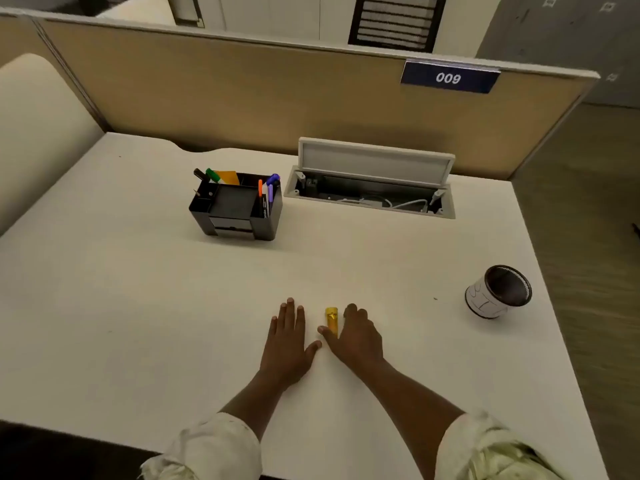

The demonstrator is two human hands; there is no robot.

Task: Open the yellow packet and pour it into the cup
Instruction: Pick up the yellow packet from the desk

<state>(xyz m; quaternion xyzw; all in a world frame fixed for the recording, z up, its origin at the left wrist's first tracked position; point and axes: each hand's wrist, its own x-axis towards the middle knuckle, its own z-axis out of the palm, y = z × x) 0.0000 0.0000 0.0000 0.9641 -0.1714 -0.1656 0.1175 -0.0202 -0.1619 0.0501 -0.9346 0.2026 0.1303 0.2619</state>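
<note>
A small yellow packet lies on the white desk, near the front middle. My right hand rests palm down just to its right, thumb touching the packet's near end, fingers curled beside it; part of the packet is hidden under the hand. My left hand lies flat on the desk a little left of the packet, fingers spread, holding nothing. The cup, white with a dark inside, stands upright at the right side of the desk, well away from both hands.
A black desk organiser with pens stands at the back middle. Behind it to the right is an open cable hatch with its lid up. A beige partition closes the back. The desk's right edge runs close to the cup.
</note>
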